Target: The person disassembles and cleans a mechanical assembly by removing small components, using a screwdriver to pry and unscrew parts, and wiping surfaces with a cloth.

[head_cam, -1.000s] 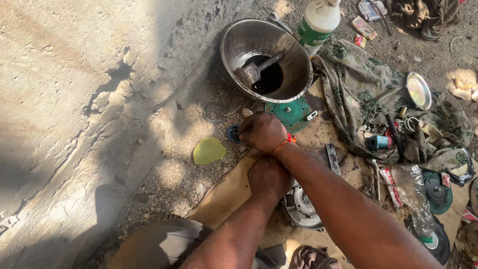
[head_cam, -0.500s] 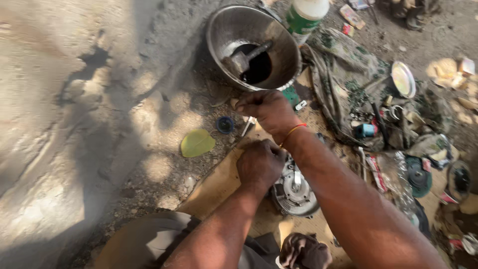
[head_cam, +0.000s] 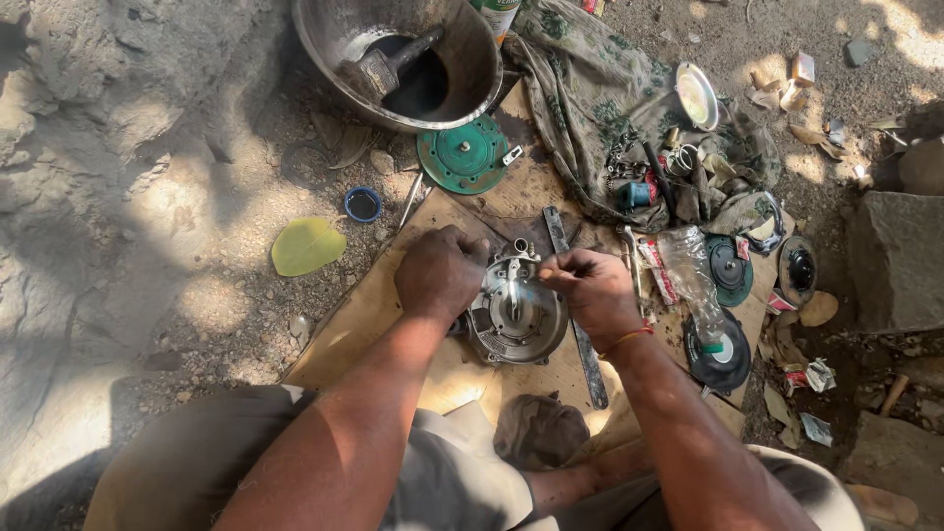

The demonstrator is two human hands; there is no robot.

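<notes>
A round grey metal engine housing (head_cam: pixel 516 320) lies on a cardboard sheet (head_cam: pixel 374 315) on the ground in front of me. My left hand (head_cam: pixel 441 272) grips the housing's left rim. My right hand (head_cam: pixel 588 287) hovers over its right side, fingers pinched on a small thin part that is too small to identify. A long flat metal file (head_cam: pixel 580 339) runs under my right wrist. An orange band circles that wrist.
A metal bowl (head_cam: pixel 334 49) holding dark oil and a hammer stands at the top. Below it lie a green round cover (head_cam: pixel 462 157), a small blue cap (head_cam: pixel 363 205) and a yellow leaf (head_cam: pixel 307 246). A cloth with parts (head_cam: pixel 610 108), plastic bottle (head_cam: pixel 693 275) and stones lie right.
My right hand drew back from the green cover near the bowl to the grey housing. The view tilted down and closer; my left hand stays on the housing.
</notes>
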